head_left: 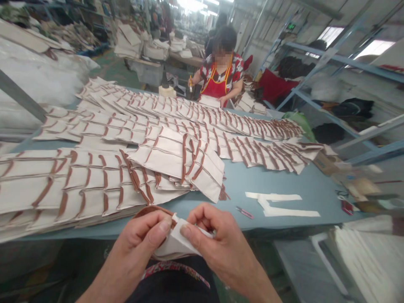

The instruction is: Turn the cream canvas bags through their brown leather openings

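Observation:
My left hand [143, 237] and my right hand [214, 240] meet just in front of the table's near edge, both pinching one cream fabric piece [175, 246] with a brown strap [148, 209] curling from its top. The thumbs press on the folded cloth from either side. The piece hangs over my lap, below the blue tabletop [277, 181]. Right behind my hands lie long overlapping rows of the same cream pieces with brown straps [94, 181].
Small pink snips [244, 212] and white cut strips [277, 204] lie on the table to the right. Another person in a red apron [221, 75] works at the far side. Metal shelving [347, 84] stands on the right, stacked fabric [369, 256] at lower right.

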A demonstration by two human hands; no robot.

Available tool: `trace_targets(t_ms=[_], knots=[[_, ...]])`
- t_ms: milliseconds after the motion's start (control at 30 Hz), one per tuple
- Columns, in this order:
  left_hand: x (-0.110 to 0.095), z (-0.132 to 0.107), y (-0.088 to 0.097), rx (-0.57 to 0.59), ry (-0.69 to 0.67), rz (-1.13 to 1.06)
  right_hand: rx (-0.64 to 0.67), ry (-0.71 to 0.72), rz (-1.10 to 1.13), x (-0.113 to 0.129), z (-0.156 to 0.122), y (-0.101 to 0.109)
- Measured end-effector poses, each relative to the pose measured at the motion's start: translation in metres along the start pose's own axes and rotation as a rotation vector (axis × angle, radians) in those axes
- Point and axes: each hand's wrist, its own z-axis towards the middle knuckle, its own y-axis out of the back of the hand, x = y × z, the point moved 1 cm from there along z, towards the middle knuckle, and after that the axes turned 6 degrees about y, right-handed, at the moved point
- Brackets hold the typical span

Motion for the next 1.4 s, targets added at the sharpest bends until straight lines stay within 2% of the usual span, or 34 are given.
trace_targets(t_ms=[267, 467, 800, 933, 1033, 1233, 1400], knots=[[0.006, 0.005, 0.001, 0.004, 0.051, 0.041, -0.008, -0.032, -0.009, -0.004, 0.002, 0.000], [0.005, 0.010, -0.002, -0.029, 0.035, 0.015, -0.041, -0.031, 0.034, -0.005, 0.002, 0.003], [0.000, 0.015, -0.005, -0.040, 0.015, 0.073, 0.000, -0.093, -0.054, -0.008, 0.011, 0.002], [0.001, 0.017, -0.004, -0.032, 0.027, 0.068, 0.068, -0.118, 0.025, -0.010, 0.015, 0.004], [0.003, 0.018, -0.003, -0.021, 0.044, 0.053, 0.123, -0.115, 0.085, -0.011, 0.018, 0.004], [0.010, 0.020, -0.001, -0.013, 0.110, -0.043, 0.022, -0.040, -0.012, -0.010, 0.018, 0.000], [0.012, 0.022, -0.008, 0.024, 0.209, -0.187, 0.027, -0.043, 0.057, -0.013, 0.016, -0.001]])
